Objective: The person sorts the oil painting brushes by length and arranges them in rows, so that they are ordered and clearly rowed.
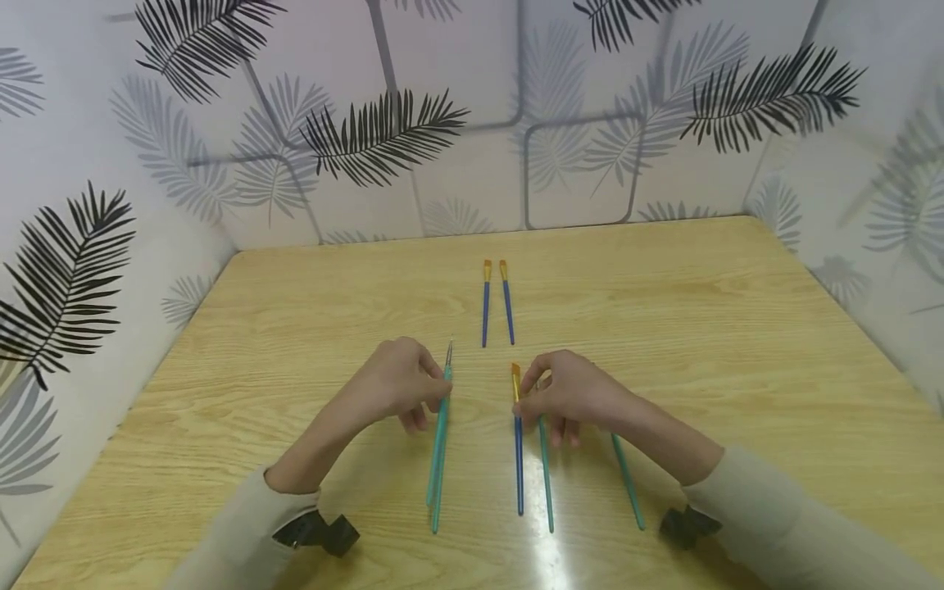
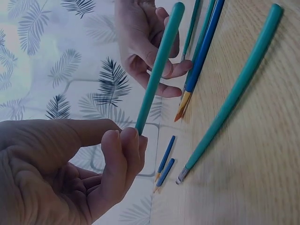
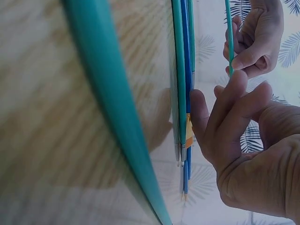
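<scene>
- Framing the near side: two pale long sleeves (image 1: 239, 516), a small black blocky device (image 1: 335, 534) at each wrist.
- Right of centre, a slim teal-handled brush (image 1: 629, 483) lies slanted, its far part hidden by the right forearm.
- Left of it, a second slim teal brush (image 1: 546, 475), far end partly behind the right hand (image 1: 571, 389).
- Just beside that, a blue-handled brush with gold ferrule and orange-brown bristles (image 1: 519, 463), bristles pointing away.
- Right hand: fingertips at this blue brush, near where ferrule meets handle; cannot tell whether they grip it.
- Left hand (image 1: 406, 381): pinching a smooth, round-ended teal brush (image 2: 159, 70) between thumb and fingers, its butt clear of the table.
- Near it, another teal brush with a short silver ferrule (image 2: 234, 93) lies on the pale yellow wood-grain tabletop (image 1: 708, 328).
- Farther: two thin blue brushes with gold ferrules (image 1: 485, 315), side by side, apart, bristles away.
- Behind: white wall covering with black and grey leaves (image 1: 472, 180).
</scene>
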The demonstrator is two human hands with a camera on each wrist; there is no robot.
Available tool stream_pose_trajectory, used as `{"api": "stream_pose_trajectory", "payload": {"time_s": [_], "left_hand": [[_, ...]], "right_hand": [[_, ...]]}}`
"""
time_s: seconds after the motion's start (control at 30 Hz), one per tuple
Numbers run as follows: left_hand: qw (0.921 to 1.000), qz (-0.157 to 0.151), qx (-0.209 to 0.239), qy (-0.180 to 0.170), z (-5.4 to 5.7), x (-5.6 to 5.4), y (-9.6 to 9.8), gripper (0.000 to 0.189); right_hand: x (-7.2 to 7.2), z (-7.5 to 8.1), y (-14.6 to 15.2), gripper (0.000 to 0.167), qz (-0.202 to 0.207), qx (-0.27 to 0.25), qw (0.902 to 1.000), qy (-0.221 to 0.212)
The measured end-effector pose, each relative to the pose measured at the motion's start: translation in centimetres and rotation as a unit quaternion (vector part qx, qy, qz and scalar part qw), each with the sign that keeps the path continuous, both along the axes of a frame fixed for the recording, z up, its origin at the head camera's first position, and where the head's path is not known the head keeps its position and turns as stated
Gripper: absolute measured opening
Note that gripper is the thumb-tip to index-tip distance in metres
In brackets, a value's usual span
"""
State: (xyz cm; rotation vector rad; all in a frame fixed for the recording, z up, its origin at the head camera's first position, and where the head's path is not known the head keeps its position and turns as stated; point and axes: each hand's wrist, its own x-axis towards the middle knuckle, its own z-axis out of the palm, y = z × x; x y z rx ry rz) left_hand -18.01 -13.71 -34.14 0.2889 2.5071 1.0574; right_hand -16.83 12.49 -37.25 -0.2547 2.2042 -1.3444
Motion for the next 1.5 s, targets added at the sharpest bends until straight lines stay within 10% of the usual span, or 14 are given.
{"api": "stream_pose_trajectory", "payload": {"time_s": [1.03,1.5], "left_hand": [[0.9999,-0.002,0.004,-0.010,-1.9,0.8,-3.1,0.013],[0.9997,-0.020,0.003,-0.012,-2.4,1.0,-3.4,0.014]], "right_hand": [[0.3,-0.5,-2.0,0.017,0.021,0.105,0.9898,0.093],[0.6,-0.7,-3.3,0.047,0.035,0.172,0.9732,0.148]]}}
